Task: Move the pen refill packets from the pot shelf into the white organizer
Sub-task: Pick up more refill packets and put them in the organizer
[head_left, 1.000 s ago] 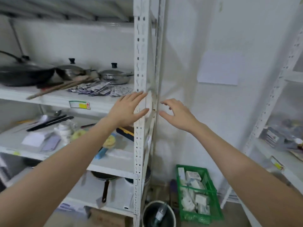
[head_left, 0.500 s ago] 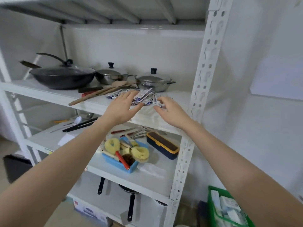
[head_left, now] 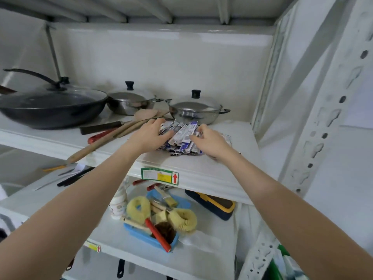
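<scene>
Bracketing the heap of blue-and-white plastic pen refill packets (head_left: 182, 138) on the white metal pot shelf (head_left: 201, 170), left hand (head_left: 150, 136) and right hand (head_left: 210, 141) curl onto its opposite sides, packets' long axes running away from the person.

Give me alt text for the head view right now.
Both hands, left hand and right hand, close around a pile of pen refill packets on the pot shelf, in front of a lidded steel pot. No white organizer is visible.
</scene>
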